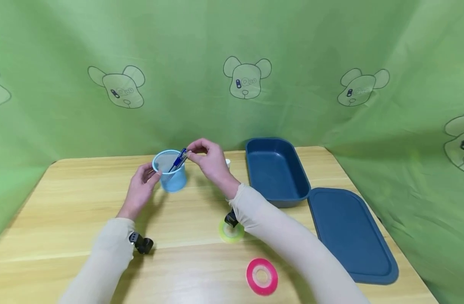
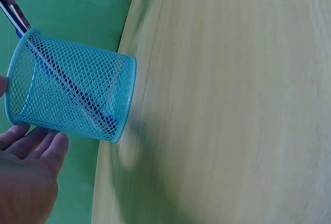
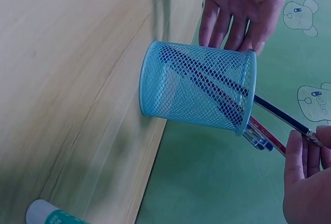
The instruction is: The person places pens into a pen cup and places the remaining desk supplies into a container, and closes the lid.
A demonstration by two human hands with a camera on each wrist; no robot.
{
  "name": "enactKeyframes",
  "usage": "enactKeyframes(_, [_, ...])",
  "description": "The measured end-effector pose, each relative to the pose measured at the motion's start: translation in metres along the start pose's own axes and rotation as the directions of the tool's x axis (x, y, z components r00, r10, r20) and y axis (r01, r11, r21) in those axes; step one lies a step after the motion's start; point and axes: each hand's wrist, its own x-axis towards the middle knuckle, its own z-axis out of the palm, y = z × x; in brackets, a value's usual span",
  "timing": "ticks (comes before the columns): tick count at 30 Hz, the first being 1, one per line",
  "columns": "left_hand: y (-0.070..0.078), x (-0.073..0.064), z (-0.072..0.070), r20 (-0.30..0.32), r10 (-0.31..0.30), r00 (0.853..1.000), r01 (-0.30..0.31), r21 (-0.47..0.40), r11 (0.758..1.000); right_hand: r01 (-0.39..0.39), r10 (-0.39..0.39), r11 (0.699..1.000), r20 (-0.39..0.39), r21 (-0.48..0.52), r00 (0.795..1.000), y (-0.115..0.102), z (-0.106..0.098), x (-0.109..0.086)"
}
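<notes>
A light-blue mesh pen cup point(image 1: 173, 182) stands near the table's back edge. My left hand point(image 1: 140, 188) holds it near the rim, with the thumb in front and the fingers along the side. My right hand point(image 1: 210, 162) is at the cup's mouth. In the right wrist view it pinches the top end of a dark pencil point(image 3: 282, 113) with a metal ferrule, whose lower part is inside the cup. A red pencil point(image 3: 266, 132) and a blue-capped clear pen point(image 3: 257, 137) lean beside it, also standing in the cup.
Right of the cup, a white-capped tube point(image 3: 44, 213) is partly hidden by my right hand in the head view. A deep blue box point(image 1: 277, 169) and its flat lid point(image 1: 349, 236) lie at the right. A yellow-green ring point(image 1: 226, 237) and a pink ring point(image 1: 262, 276) lie nearer.
</notes>
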Motion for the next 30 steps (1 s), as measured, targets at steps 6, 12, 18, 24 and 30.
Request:
enactKeyframes(6, [0.0, 0.0, 0.002, -0.011, -0.002, 1.0, 0.002, 0.014, 1.0, 0.004, -0.004, 1.0, -0.015, 0.012, 1.0, 0.003, -0.003, 0.001])
enactKeyframes(12, [0.002, -0.001, 0.001, -0.011, -0.005, 1.0, 0.005, -0.003, 1.0, 0.002, -0.001, 1.0, -0.029, 0.022, 1.0, 0.002, -0.004, 0.001])
enactKeyframes(18, [0.002, -0.002, 0.003, -0.001, -0.016, 1.0, 0.016, -0.011, 1.0, 0.007, -0.005, 0.998, -0.034, 0.056, 0.999, 0.003, -0.008, 0.001])
enactKeyframes(24, [0.001, -0.001, 0.003, 0.007, -0.015, 1.0, 0.015, 0.004, 1.0, 0.009, -0.006, 0.998, -0.058, 0.055, 0.998, 0.004, -0.018, -0.003])
enactKeyframes(30, [-0.001, -0.001, 0.003, 0.001, -0.007, 1.0, 0.007, 0.028, 1.0, -0.014, 0.017, 0.999, -0.072, 0.033, 0.997, 0.008, -0.03, -0.006])
